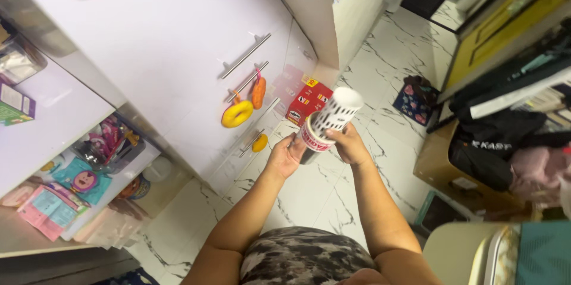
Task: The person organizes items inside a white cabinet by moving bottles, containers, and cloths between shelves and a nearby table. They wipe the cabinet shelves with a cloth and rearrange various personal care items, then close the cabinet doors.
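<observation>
Both hands gripped a tall white cylindrical canister (pixel 329 121) held up over the marble floor (pixel 309 196). The left hand (pixel 284 155) cupped its red-banded base, and the right hand (pixel 350 145) wrapped the patterned side, near the white drawers (pixel 196 71).

You are looking down past your own arms at a white marble floor (pixel 309 196) with dark veins. Your left hand (pixel 284 155) cups the lower end of a tall cylindrical can (pixel 326 122), and your right hand (pixel 349 145) grips its side, so the can tilts away from you with its white top pointing up and to the right. To your left runs a glossy white cabinet (pixel 172 41) with metal bar handles; a yellow ring toy (pixel 237 113) and an orange toy (pixel 258 92) hang from them. A red box (pixel 309 102) sits on the floor against the cabinet, just beyond the can.
</observation>
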